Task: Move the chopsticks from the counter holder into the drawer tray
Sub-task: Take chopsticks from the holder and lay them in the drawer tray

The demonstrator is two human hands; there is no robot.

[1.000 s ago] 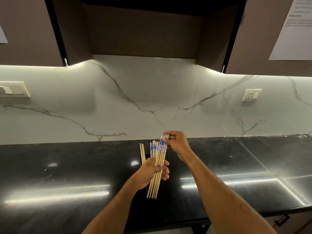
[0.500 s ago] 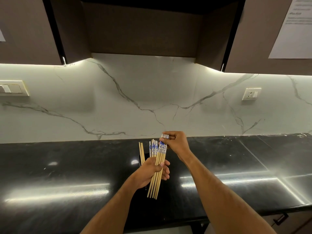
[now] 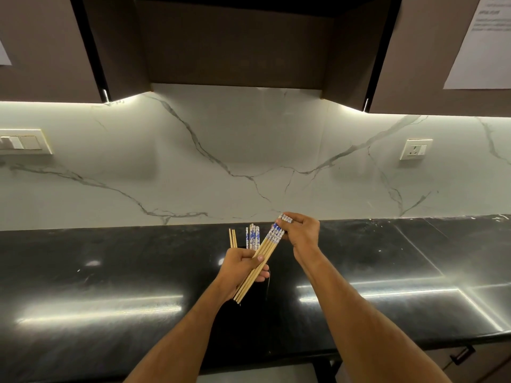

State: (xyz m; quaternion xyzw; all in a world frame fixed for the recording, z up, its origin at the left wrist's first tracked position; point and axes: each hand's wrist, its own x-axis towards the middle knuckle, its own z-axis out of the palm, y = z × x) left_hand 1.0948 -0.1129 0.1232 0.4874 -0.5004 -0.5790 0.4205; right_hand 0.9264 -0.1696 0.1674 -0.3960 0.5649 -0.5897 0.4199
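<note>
1. my left hand (image 3: pixel 243 265) is closed around the lower half of a bundle of chopsticks (image 3: pixel 262 255), and my right hand (image 3: pixel 301 233) pinches their blue-and-white patterned tops, so both grips are shut on the same bundle, lifted clear above the black counter (image 3: pixel 110 286).
2. what has just changed: the bundle now leans to the right, tops tilted away from the sticks left behind; half a second ago it stood nearly upright, pressed against them.
3. with that tilt, the remaining patterned chopsticks (image 3: pixel 253 237) and the plain wooden pair (image 3: pixel 232 238) now show apart from my bundle, standing just behind my left hand. the holder itself is hidden by that hand and lost against the dark counter.
4. my reading: part of the set is out, the rest is not yet pulled, and no drawer tray is in view, only a cabinet handle (image 3: pixel 462 354) at lower right.
</note>
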